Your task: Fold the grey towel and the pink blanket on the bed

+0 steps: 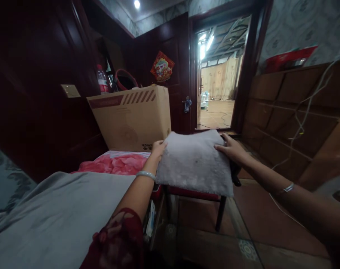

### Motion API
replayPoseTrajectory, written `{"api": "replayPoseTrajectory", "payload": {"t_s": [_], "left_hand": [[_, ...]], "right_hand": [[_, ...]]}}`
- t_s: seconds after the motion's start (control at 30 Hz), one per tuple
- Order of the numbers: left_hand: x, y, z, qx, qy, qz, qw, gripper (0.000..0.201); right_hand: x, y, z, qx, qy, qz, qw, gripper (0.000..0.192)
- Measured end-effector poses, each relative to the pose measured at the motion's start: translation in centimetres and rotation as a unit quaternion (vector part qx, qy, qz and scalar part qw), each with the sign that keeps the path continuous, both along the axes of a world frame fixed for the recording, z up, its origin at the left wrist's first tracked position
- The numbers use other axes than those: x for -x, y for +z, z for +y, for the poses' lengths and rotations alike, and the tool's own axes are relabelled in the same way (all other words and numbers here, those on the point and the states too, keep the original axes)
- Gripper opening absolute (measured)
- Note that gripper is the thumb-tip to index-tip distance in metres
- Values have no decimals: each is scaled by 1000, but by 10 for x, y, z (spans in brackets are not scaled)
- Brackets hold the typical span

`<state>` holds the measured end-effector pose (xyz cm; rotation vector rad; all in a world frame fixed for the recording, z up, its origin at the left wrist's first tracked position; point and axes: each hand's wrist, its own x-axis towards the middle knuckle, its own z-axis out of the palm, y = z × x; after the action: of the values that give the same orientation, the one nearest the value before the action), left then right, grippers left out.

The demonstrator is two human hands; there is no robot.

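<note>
— What are the hands doing?

— Both grasp a grey fuzzy cushion [194, 162]. The left hand [158, 148] grips its far left corner, fingers curled over the edge. The right hand [230, 148] lies on the far right corner, fingers spread on top, thumb hidden below, so it looks like a grasp too.

— Where is the cushion?

— Lying flat on a dark-legged stool [211, 203] with a red seat edge, in the middle of the scene. It covers the seat and overhangs the near side.

— What is around it?

— To the left, a bed with a grey blanket [60, 213] and a pink flowered cloth [113, 164]. Beyond that stands a cardboard box [133, 117], touching the pink cloth's far end. A plastic bottle [102, 80] stands behind the box, against dark wood panelling. Far off, an open doorway [217, 74] shows a lit room. Near the bottom there is a glass pane [214, 239].
</note>
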<state>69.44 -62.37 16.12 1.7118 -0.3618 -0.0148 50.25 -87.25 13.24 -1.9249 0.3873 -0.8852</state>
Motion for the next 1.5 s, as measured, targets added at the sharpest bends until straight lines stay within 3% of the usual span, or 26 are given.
{"api": "replayPoseTrajectory", "payload": {"t_s": [0.13,0.33,0.43,0.53,0.7,0.77,0.9,1.0,1.2,1.5], "left_hand": [[-14,-18,-15,-64,50,-65,995,16],[-12,-19,-4,-163,63,-146,974,24],[-4,-18,-3,-215,56,-180,958,23],[2,-17,0,-256,42,-206,943,26],[10,-10,13,-292,29,-245,924,37],[14,-5,19,-322,6,-317,892,56],[22,2,19,-420,-110,-464,772,97],[21,-2,11,-456,-167,-473,735,105],[10,-17,2,-451,-165,-475,737,86],[-5,-21,0,-407,-200,-477,753,84]], "right_hand": [[-4,-13,-16,154,-62,43,985,64],[5,-3,-7,307,-79,169,933,47],[12,1,0,354,-115,227,900,47],[15,2,3,369,-127,253,885,46],[23,6,6,436,-163,202,862,44],[25,8,13,491,-154,148,845,48],[20,2,29,587,-44,96,802,78],[12,-11,30,594,-4,126,795,90],[6,-27,17,603,-15,108,790,76],[1,-33,-1,608,19,78,790,76]]}}
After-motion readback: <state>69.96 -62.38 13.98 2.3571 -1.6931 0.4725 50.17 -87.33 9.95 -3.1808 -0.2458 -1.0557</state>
